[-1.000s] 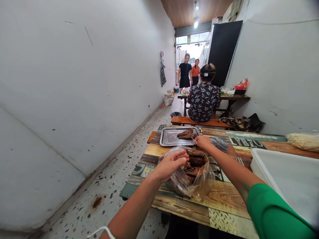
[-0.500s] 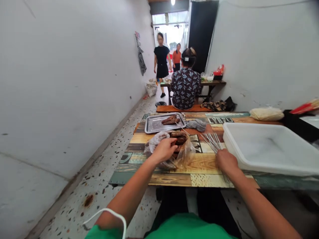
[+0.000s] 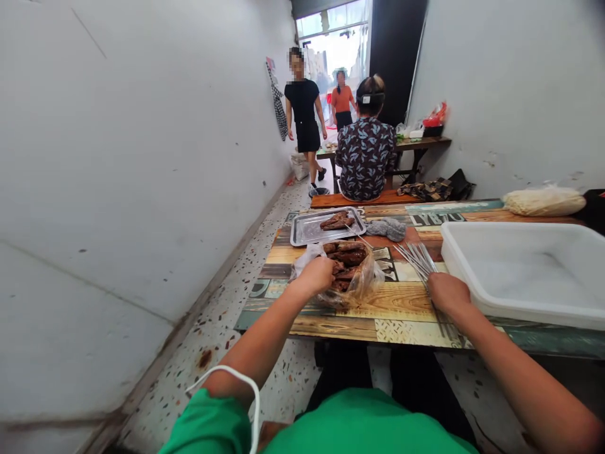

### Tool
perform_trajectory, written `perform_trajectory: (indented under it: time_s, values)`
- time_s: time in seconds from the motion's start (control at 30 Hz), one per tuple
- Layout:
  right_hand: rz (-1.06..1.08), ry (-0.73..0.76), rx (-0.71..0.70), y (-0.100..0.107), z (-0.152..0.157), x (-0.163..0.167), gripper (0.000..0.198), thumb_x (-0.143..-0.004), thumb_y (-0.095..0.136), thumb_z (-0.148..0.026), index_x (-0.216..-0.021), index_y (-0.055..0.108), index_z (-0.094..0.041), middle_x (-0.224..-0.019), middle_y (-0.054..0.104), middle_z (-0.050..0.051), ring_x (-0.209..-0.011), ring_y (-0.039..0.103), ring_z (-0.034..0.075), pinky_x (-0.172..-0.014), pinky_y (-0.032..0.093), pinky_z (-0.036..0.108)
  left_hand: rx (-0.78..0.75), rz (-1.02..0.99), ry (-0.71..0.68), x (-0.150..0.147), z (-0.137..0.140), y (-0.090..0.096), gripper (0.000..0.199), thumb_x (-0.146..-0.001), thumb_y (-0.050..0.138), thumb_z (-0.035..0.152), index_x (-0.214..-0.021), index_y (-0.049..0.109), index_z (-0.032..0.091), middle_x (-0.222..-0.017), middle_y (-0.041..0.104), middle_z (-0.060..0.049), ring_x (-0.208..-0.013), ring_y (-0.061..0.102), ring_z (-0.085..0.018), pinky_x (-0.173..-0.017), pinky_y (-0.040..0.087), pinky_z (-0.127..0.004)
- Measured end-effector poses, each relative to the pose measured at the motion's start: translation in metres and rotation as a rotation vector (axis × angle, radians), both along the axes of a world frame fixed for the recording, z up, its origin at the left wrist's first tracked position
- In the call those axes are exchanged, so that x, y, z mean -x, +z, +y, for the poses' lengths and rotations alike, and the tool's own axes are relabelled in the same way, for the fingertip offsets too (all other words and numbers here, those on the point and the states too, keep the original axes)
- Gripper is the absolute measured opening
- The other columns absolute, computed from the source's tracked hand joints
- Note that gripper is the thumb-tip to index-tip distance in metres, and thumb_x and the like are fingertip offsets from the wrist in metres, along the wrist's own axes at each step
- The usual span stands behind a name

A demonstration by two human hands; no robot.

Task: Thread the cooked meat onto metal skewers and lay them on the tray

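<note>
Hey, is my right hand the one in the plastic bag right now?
No, your right hand is on the metal skewers beside the white tub, while your left hand is at the plastic bag.

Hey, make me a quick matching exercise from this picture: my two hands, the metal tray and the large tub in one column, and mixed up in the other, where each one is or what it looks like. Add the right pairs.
Column one
1. Left hand
2. Right hand
3. Metal tray
4. Large tub

Column two
A. White, towards the right side of the table
B. Under a brown piece of meat
C. On the bunch of metal skewers
D. At the mouth of the clear plastic bag

Right pairs: 1-D, 2-C, 3-B, 4-A
</note>
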State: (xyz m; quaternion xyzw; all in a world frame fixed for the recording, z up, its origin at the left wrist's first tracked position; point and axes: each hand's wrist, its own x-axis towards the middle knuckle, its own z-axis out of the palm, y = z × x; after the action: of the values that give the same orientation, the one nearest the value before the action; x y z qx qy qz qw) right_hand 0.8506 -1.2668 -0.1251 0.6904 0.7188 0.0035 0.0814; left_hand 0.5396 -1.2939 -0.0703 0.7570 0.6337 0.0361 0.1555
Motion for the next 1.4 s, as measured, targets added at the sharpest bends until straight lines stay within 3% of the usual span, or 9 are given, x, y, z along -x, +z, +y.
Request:
perform_trajectory:
  time_s: [0.13, 0.27, 0.5, 0.77, 1.0, 1.13, 1.3, 1.4]
  values:
    - [-0.007, 0.012, -0.014, -0.002, 0.002, -0.003, 0.033, -0.088, 0.037, -0.008, -0.094, 0.070, -0.009, -0.097, 0.071, 0.020, -0.093, 0.069, 0.028, -0.064, 0.043, 0.029, -0.054, -0.063, -0.008, -0.006, 0.004, -0.006, 0.023, -0.075, 0.060, 0.012, -0.093, 0.075, 0.015, -0.094, 0.071, -0.017, -0.096, 0.065, -0.029, -0.089, 0.046, -0.037]
    - [0.020, 0.045, -0.022, -0.004, 0.004, -0.010, 0.031, -0.091, 0.038, -0.015, -0.088, 0.069, -0.012, -0.092, 0.072, 0.017, -0.086, 0.069, 0.025, -0.060, 0.038, 0.028, -0.055, -0.102, -0.037, -0.017, 0.010, -0.011, 0.019, -0.075, 0.061, 0.016, -0.088, 0.075, 0.020, -0.092, 0.072, -0.012, -0.095, 0.065, -0.026, -0.088, 0.045, -0.033]
    - [0.040, 0.047, -0.035, -0.006, 0.004, -0.013, 0.031, -0.095, 0.037, -0.023, -0.096, 0.067, -0.014, -0.092, 0.073, 0.013, -0.086, 0.068, 0.023, -0.061, 0.036, 0.028, -0.097, -0.088, -0.126, -0.027, 0.017, -0.019, 0.028, -0.073, 0.059, 0.016, -0.095, 0.075, 0.017, -0.097, 0.071, -0.017, -0.096, 0.065, -0.032, -0.086, 0.046, -0.039]
    - [-0.002, -0.005, -0.063, -0.001, -0.002, -0.005, 0.032, -0.089, 0.034, -0.003, -0.100, 0.064, -0.004, -0.099, 0.071, 0.022, -0.092, 0.069, 0.027, -0.064, 0.042, 0.030, -0.106, -0.056, -0.116, -0.030, 0.028, -0.026, 0.029, -0.075, 0.053, 0.012, -0.094, 0.075, 0.017, -0.099, 0.071, -0.017, -0.099, 0.064, -0.030, -0.087, 0.046, -0.036]
    - [-0.012, 0.006, -0.015, -0.003, 0.001, -0.007, 0.032, -0.088, 0.039, -0.006, -0.093, 0.071, -0.006, -0.094, 0.072, 0.022, -0.093, 0.070, 0.030, -0.066, 0.047, 0.030, -0.067, -0.116, -0.103, -0.012, 0.046, -0.025, 0.017, -0.076, 0.060, 0.022, -0.085, 0.074, 0.017, -0.085, 0.071, -0.009, -0.084, 0.064, -0.023, -0.078, 0.045, -0.030]
    - [-0.020, 0.029, 0.004, -0.001, 0.005, -0.006, 0.033, -0.082, 0.040, -0.002, -0.089, 0.073, -0.005, -0.095, 0.072, 0.024, -0.092, 0.070, 0.031, -0.067, 0.048, 0.033, -0.015, -0.343, -0.016, 0.002, 0.052, -0.022, 0.011, -0.074, 0.063, 0.022, -0.075, 0.072, 0.015, -0.067, 0.064, -0.001, -0.070, 0.058, -0.017, -0.069, 0.044, -0.026]
    - [-0.013, 0.081, -0.007, 0.005, 0.005, -0.005, 0.032, -0.082, 0.041, -0.002, -0.094, 0.070, -0.005, -0.096, 0.071, 0.023, -0.092, 0.069, 0.029, -0.067, 0.046, 0.032, 0.186, -0.995, 0.144, 0.006, 0.055, -0.022, 0.015, -0.072, 0.068, 0.024, -0.081, 0.071, 0.012, -0.064, 0.063, 0.002, -0.061, 0.056, -0.012, -0.064, 0.045, -0.024]
    - [-0.001, 0.066, -0.013, 0.008, 0.001, -0.004, 0.031, -0.084, 0.039, -0.003, -0.095, 0.068, -0.005, -0.095, 0.072, 0.021, -0.089, 0.070, 0.029, -0.063, 0.044, 0.031, 0.276, -1.281, 0.222, 0.002, 0.055, -0.022, 0.020, -0.069, 0.073, 0.023, -0.084, 0.070, 0.010, -0.069, 0.066, 0.000, -0.062, 0.059, -0.012, -0.067, 0.047, -0.026]
